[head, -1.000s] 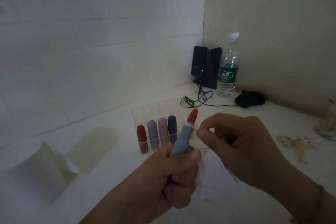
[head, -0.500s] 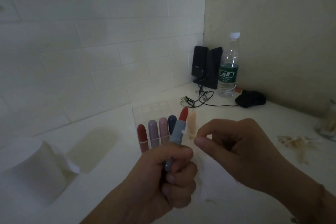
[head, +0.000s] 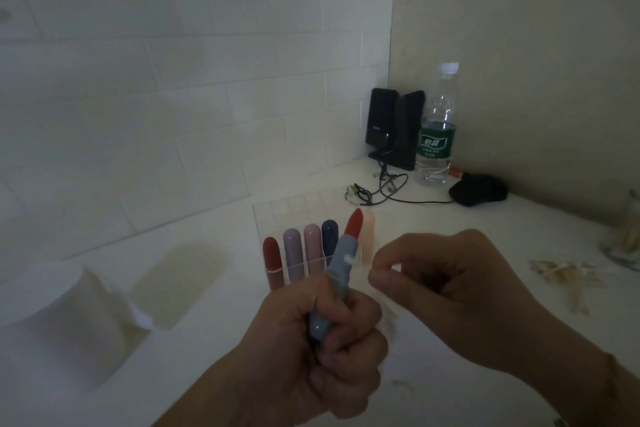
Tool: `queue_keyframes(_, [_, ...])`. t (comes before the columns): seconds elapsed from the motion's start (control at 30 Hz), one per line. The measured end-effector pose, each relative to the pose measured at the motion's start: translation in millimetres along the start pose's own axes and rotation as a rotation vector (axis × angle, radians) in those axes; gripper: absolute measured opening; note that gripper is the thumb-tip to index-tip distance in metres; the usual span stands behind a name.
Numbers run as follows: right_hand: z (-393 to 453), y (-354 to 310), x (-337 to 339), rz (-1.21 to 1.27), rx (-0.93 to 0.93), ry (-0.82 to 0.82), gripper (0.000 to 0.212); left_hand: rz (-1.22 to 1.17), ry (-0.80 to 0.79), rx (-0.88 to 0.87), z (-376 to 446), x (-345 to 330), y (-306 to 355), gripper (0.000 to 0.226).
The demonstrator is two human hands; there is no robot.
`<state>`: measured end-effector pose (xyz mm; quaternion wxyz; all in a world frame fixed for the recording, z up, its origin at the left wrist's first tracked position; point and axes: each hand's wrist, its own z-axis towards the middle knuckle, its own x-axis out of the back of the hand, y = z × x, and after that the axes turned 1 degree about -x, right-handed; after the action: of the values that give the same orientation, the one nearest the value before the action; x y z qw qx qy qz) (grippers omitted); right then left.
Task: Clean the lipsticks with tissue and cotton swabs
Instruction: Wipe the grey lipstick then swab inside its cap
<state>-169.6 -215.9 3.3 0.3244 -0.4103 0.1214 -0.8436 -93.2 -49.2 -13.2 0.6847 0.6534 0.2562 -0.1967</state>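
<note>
Lipstick held up over the desk

Fingers of the left hand (head: 322,340) clenched a blue-cased lipstick (head: 337,269), tilted, red tip up. The right hand (head: 446,288) pinched a cotton swab (head: 358,262) against its case. Behind stood a clear organizer (head: 277,276), partly hidden; tissue roll (head: 59,319) at left.

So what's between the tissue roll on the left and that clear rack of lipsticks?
In the head view, only bare white tabletop, crossed by a dim shadow patch, lies between the tissue roll and the clear rack.

Head view, close above hands (head: 311,333), facing down toward wall corner.
</note>
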Motion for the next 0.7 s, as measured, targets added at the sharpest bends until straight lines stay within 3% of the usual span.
queue_keyframes(0.3, [0.2, -1.6, -0.3, 0.005, 0.023, -0.021, 0.008, 0.014, -0.037, -0.008, 0.6, -0.3, 0.1, 0.02])
queue_keyframes(0.4, [1.2, -3.7, 0.3, -0.038, 0.017, 0.084, 0.01, 0.07, 0.04, -0.013, 0.2, -1.0, 0.0, 0.02])
queue_keyframes(0.7, [2.9, -12.6, 1.4, -0.138, -0.002, 0.155, 0.007, 0.194, 0.222, -0.013, 1.3, -6.3, 1.3, 0.023])
